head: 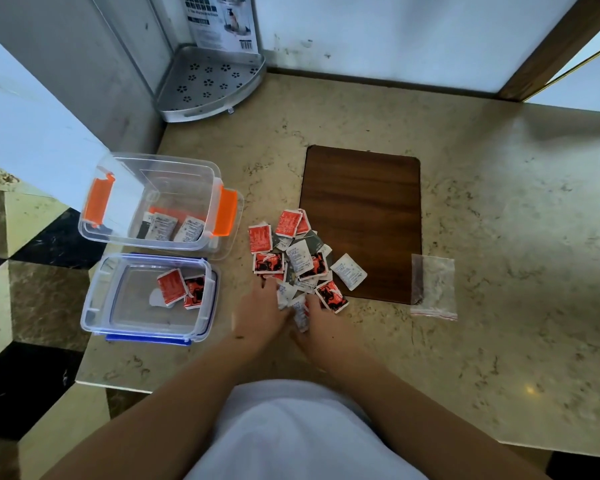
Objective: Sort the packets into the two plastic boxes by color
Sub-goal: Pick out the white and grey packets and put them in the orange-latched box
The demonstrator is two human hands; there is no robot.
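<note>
A pile of red and white packets (300, 258) lies on the marble counter, partly on a brown board (364, 202). To its left stand two clear plastic boxes. The far box with orange clips (222, 174) holds white packets (174, 228). The near box with blue clips (92, 306) holds red packets (181, 287). Both hands are at the pile's near edge, blurred. My left hand (262, 311) rests palm down on the packets. My right hand (321, 327) pinches a white packet (300, 315) between its fingers.
A small clear zip bag (433, 287) lies to the right of the board. A metal corner shelf (208, 83) stands at the back left against the wall. The counter's edge runs just below and left of the boxes, with tiled floor beyond.
</note>
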